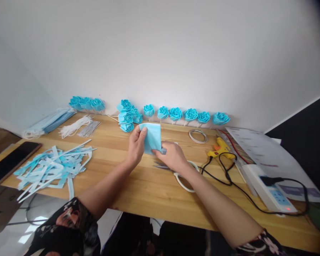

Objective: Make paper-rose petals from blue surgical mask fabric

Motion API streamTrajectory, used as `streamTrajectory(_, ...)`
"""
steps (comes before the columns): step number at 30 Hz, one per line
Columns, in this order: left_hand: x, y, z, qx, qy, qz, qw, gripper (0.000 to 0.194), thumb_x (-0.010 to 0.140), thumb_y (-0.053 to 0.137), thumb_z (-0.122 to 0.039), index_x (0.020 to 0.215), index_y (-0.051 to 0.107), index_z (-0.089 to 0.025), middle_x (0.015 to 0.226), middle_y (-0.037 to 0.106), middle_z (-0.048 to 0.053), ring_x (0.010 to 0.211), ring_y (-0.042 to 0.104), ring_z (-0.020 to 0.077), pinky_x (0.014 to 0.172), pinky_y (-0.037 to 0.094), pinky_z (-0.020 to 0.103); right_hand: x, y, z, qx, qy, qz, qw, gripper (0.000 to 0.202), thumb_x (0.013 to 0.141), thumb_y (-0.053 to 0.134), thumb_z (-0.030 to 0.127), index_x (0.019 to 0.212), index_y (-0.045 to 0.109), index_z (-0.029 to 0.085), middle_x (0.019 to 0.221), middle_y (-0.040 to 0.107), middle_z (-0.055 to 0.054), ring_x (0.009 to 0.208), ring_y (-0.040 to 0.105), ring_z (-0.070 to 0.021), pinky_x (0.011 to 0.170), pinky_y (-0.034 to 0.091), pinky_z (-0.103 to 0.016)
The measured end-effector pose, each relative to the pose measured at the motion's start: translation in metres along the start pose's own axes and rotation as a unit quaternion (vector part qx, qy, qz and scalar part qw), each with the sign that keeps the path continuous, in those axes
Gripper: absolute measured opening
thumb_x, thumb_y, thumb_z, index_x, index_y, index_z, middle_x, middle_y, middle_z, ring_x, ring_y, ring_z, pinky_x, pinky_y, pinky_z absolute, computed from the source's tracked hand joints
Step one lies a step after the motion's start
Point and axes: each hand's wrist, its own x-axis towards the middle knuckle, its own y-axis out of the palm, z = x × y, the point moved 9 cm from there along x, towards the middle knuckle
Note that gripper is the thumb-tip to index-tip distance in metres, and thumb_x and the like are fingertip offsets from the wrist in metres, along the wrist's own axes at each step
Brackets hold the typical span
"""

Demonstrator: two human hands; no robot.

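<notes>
A light-blue square of thin, mask-like fabric (154, 136) is held up over the middle of the table between my two hands. My left hand (136, 145) pinches its left edge, thumb in front. At the lower right corner, my right hand (172, 155) grips the same fabric, its fingers closed. A pair of scissors with white handles (181, 182) lies under my right wrist, blades pointing left and partly covered. Left of my left forearm is a tangled heap of cut blue and white strips (54, 167).
Several blue fabric roses (175, 114) line the wall. Face masks (52, 121), white cords (75, 126) and a phone (12, 160) lie left. Rightward are a tape roll (198, 131), a yellow glue gun (222, 148), its black cable and a power strip (266, 188).
</notes>
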Motion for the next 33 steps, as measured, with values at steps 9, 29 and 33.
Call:
streamTrajectory(9, -0.001, -0.004, -0.004, 0.075, 0.048, -0.039, 0.995, 0.028, 0.093, 0.046, -0.035, 0.071, 0.040, -0.019, 0.067, 0.037, -0.003, 0.064, 0.036, 0.0108, 0.060, 0.033, 0.022, -0.005, 0.011, -0.002, 0.160, 0.047, 0.039, 0.985, 0.029, 0.081, 0.062, 0.044, 0.067, 0.060, 0.019, 0.059, 0.058, 0.001, 0.056, 0.049, -0.0131, 0.054, 0.033, -0.025)
streamTrajectory(29, -0.011, 0.016, 0.006, 0.124, 0.028, 0.041, 0.991, 0.027, 0.092, 0.046, -0.037, 0.074, 0.046, -0.018, 0.066, 0.042, -0.003, 0.062, 0.039, 0.0101, 0.058, 0.033, 0.022, 0.007, -0.023, -0.033, 0.401, 0.076, -0.074, 0.910, 0.030, 0.078, 0.065, 0.048, 0.083, 0.067, 0.018, 0.070, 0.062, 0.000, 0.064, 0.055, -0.0128, 0.060, 0.044, -0.025)
streamTrajectory(33, -0.015, 0.030, 0.010, 0.138, 0.024, 0.106, 0.984, 0.028, 0.091, 0.047, -0.039, 0.073, 0.050, -0.017, 0.065, 0.043, -0.003, 0.061, 0.041, 0.0101, 0.056, 0.033, 0.022, 0.007, -0.031, -0.031, 0.333, 0.044, -0.068, 0.939, 0.026, 0.081, 0.064, 0.043, 0.078, 0.067, 0.017, 0.066, 0.060, 0.001, 0.060, 0.051, -0.0115, 0.056, 0.039, -0.024)
